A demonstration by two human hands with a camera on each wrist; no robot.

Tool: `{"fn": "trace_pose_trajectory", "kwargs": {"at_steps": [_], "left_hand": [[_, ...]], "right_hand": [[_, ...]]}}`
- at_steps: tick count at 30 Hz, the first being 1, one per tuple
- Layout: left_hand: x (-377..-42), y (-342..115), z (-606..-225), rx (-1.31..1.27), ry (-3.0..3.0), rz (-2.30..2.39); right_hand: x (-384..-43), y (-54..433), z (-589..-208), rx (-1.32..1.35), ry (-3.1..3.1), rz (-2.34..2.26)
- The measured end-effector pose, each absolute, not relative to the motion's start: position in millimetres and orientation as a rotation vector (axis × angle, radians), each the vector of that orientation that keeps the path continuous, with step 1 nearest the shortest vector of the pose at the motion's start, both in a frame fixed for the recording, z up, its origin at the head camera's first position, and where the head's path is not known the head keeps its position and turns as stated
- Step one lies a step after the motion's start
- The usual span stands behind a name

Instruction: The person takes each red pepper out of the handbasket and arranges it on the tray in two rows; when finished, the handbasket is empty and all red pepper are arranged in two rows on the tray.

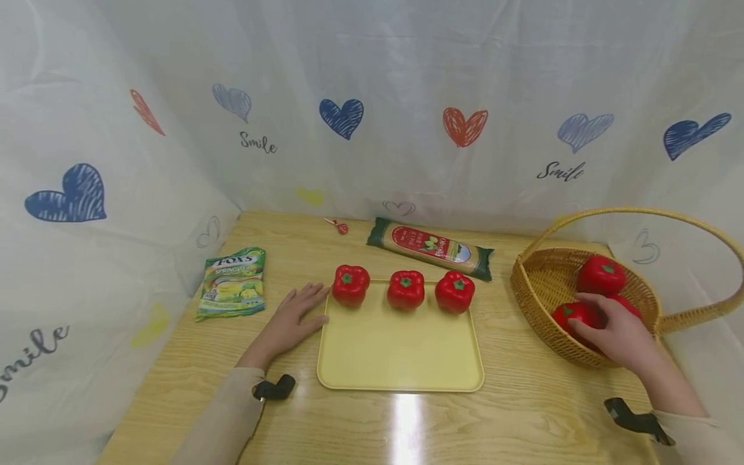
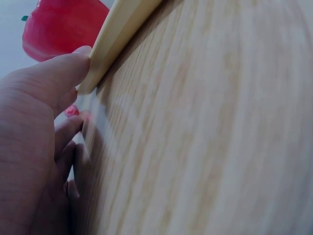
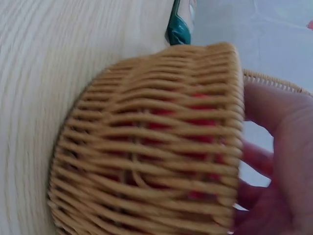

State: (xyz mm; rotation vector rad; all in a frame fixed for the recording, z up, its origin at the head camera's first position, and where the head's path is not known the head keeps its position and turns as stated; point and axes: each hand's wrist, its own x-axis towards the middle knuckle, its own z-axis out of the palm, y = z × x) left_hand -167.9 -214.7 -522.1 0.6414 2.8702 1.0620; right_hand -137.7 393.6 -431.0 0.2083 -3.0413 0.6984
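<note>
My left hand (image 1: 295, 320) lies at the left edge of a yellow tray (image 1: 401, 355), its fingers stretched forward and its thumb touching the tray's rim. Along the tray's far side stand three red bell peppers: a left one (image 1: 351, 286), a middle one (image 1: 405, 290) and a right one (image 1: 455, 292). My right hand (image 1: 623, 330) reaches into a wicker basket (image 3: 146, 142) at the right, thumb and fingers bent round a red bell pepper (image 1: 572, 316). Another red pepper (image 1: 601, 276) sits farther back in the basket. One more (image 1: 629, 305) is partly covered by the hand.
A green candy bag (image 1: 232, 284) lies at the left, and a wrapped lollipop (image 1: 341, 227) at the back. Behind the tray is a long pasta packet (image 1: 430, 247). The basket's tall handle (image 1: 639, 211) arches over its right side. A white printed curtain (image 1: 401, 77) encloses the table.
</note>
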Motion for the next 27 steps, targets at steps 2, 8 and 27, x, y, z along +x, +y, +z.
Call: {"fn": "trace_pose_trajectory", "kwargs": {"at_steps": [2, 8, 27], "left_hand": [[-167.9, -214.0, -521.1, 0.638, 2.864, 1.06], [-167.3, -212.7, -518.0, 0.637, 2.853, 1.066], [-165.7, -212.4, -514.1, 0.619, 2.834, 1.062]], "right_hand": [[-138.2, 391.9, -432.7, 0.171, -3.0, 0.73], [-139.0, 389.9, -434.4, 0.066, -2.991, 0.764], [-146.4, 395.5, -432.6, 0.235, -3.163, 0.711]]}}
